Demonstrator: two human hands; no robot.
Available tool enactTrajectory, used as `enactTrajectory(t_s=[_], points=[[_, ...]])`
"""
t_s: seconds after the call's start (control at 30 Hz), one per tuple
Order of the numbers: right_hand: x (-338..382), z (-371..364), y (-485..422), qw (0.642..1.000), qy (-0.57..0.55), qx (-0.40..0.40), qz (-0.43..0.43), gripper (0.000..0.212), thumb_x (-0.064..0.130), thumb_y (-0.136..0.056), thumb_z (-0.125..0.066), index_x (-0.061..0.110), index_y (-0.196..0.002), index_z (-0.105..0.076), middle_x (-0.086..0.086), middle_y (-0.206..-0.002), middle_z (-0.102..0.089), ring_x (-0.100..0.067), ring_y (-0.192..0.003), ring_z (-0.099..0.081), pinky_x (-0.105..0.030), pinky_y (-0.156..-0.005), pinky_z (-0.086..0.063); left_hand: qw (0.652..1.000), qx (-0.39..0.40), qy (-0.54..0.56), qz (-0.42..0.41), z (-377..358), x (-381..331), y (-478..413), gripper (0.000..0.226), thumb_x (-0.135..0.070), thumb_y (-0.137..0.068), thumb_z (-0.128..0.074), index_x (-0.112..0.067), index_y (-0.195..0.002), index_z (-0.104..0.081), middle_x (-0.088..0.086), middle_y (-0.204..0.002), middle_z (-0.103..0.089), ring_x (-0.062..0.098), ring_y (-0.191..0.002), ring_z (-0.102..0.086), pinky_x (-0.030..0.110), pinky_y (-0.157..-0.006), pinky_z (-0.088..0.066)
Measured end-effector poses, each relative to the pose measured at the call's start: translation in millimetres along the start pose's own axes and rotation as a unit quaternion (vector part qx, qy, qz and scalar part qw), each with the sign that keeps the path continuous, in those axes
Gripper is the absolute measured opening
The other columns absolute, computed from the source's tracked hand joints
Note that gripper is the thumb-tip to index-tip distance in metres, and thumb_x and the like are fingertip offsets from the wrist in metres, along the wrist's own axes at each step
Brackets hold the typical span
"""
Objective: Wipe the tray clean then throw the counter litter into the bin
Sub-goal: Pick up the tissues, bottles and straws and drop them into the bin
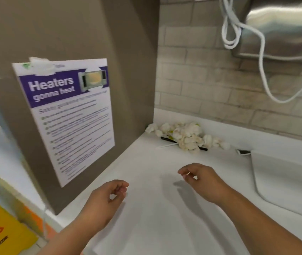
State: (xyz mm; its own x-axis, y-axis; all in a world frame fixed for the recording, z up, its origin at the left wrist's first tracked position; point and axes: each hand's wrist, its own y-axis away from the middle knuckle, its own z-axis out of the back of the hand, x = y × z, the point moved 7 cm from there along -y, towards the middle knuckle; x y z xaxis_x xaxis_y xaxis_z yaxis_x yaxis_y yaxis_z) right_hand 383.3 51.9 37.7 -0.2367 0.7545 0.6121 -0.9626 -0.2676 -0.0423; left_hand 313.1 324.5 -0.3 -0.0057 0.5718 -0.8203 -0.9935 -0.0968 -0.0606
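White paper litter (187, 135) at twelve o'clock, tray (284, 181) at three; left hand (106, 199) and right hand (201, 181) loosely curled, empty; litter-clearing step apparently beginning, needing a forward reach and gathering grasp.

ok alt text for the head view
The left hand and right hand, both empty and loosely curled, hover over a white counter. Crumpled white litter is piled at the back; a safety poster hangs to the left.

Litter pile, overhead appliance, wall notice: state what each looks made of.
Litter pile: likely crumpled white paper or tissue, matte, wadded into soft balls. Overhead appliance: brushed metal, probably stainless steel, by its streaky silver sheen. Wall notice: printed paper, possibly laminated; blur leaves its finish open.
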Motion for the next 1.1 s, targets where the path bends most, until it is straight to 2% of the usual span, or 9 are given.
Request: enactTrajectory(t_s=[0.2,0.37,0.43,0.57,0.73,0.9,1.0,1.07,1.1], points=[[-71,32,-43,0.998,0.038,0.001,-0.051,0.021,0.021,-0.093,-0.056,0.025,-0.111,-0.066,0.007,-0.113,-0.058,-0.009,-0.092,-0.056,-0.015,-0.082,-0.038,0.999,0.014,-0.025,-0.019,-50,-32,-28,0.018,-0.022,-0.091,-0.059,-0.037,-0.101,-0.063,-0.022,-0.101,-0.063,-0.008,-0.089,-0.058,0.003,-0.074,-0.041],[-144,61,-78,0.981,0.135,-0.029,-0.135,0.034,0.024,-0.094,-0.052,0.021,-0.128,-0.055,-0.004,-0.135,-0.046,-0.021,-0.119,-0.050,-0.024,-0.099,-0.036,0.995,0.054,-0.063,-0.063,-82,-47,-54,0.023,-0.020,-0.091,-0.060,-0.042,-0.098,-0.060,-0.024,-0.103,-0.062,-0.016,-0.102,-0.050,0.000,-0.079,-0.038],[-172,75,-87,0.961,0.209,-0.039,-0.175,0.040,0.023,-0.095,-0.047,0.022,-0.134,-0.047,-0.004,-0.139,-0.043,-0.022,-0.126,-0.044,-0.029,-0.102,-0.036,0.993,0.063,-0.070,-0.072,-90,-50,-66,0.023,-0.021,-0.091,-0.060,-0.042,-0.099,-0.061,-0.026,-0.104,-0.061,-0.014,-0.103,-0.051,0.001,-0.080,-0.039],[-207,103,-100,0.892,0.381,-0.051,-0.238,0.042,0.015,-0.092,-0.039,0.020,-0.134,-0.041,-0.002,-0.133,-0.043,-0.023,-0.126,-0.040,-0.040,-0.099,-0.040,0.992,0.070,-0.068,-0.082,-103,-53,-82,0.024,-0.018,-0.090,-0.061,-0.040,-0.100,-0.063,-0.026,-0.104,-0.062,-0.013,-0.103,-0.052,0.002,-0.081,-0.039],[-231,115,-110,0.855,0.459,-0.050,-0.236,0.046,0.010,-0.089,-0.040,0.021,-0.134,-0.039,0.002,-0.132,-0.047,-0.020,-0.127,-0.039,-0.044,-0.101,-0.032,0.991,0.079,-0.063,-0.088,-118,-58,-97,0.027,-0.015,-0.089,-0.061,-0.040,-0.099,-0.063,-0.025,-0.102,-0.063,-0.013,-0.102,-0.053,0.002,-0.081,-0.040],[-241,115,-124,0.859,0.460,-0.051,-0.221,0.049,0.006,-0.086,-0.044,0.025,-0.131,-0.043,0.001,-0.123,-0.056,-0.019,-0.116,-0.051,-0.040,-0.102,-0.030,0.989,0.098,-0.048,-0.099,-136,-73,-114,0.025,-0.014,-0.089,-0.061,-0.036,-0.101,-0.064,-0.024,-0.102,-0.063,-0.014,-0.102,-0.053,0.001,-0.078,-0.039],[-238,118,-129,0.866,0.461,-0.049,-0.189,0.040,0.006,-0.089,-0.042,0.022,-0.125,-0.048,-0.002,-0.121,-0.056,-0.020,-0.112,-0.055,-0.034,-0.099,-0.037,0.987,0.109,-0.041,-0.108,-150,-85,-124,0.025,-0.014,-0.090,-0.061,-0.036,-0.102,-0.065,-0.023,-0.102,-0.063,-0.012,-0.102,-0.054,0.001,-0.078,-0.039],[-238,121,-129,0.903,0.376,-0.070,-0.194,0.031,0.008,-0.091,-0.043,0.022,-0.114,-0.057,-0.005,-0.120,-0.058,-0.023,-0.110,-0.057,-0.032,-0.094,-0.045,0.987,0.119,-0.029,-0.109,-160,-93,-128,0.024,-0.014,-0.090,-0.060,-0.035,-0.101,-0.066,-0.023,-0.102,-0.063,-0.012,-0.102,-0.054,0.002,-0.079,-0.040],[-237,120,-130,0.930,0.303,-0.085,-0.192,0.025,0.009,-0.089,-0.047,0.024,-0.102,-0.062,-0.005,-0.115,-0.062,-0.024,-0.106,-0.060,-0.029,-0.090,-0.047,0.986,0.125,-0.022,-0.107,-166,-97,-130,0.024,-0.014,-0.090,-0.060,-0.034,-0.101,-0.066,-0.023,-0.102,-0.064,-0.011,-0.102,-0.054,0.002,-0.079,-0.040]])
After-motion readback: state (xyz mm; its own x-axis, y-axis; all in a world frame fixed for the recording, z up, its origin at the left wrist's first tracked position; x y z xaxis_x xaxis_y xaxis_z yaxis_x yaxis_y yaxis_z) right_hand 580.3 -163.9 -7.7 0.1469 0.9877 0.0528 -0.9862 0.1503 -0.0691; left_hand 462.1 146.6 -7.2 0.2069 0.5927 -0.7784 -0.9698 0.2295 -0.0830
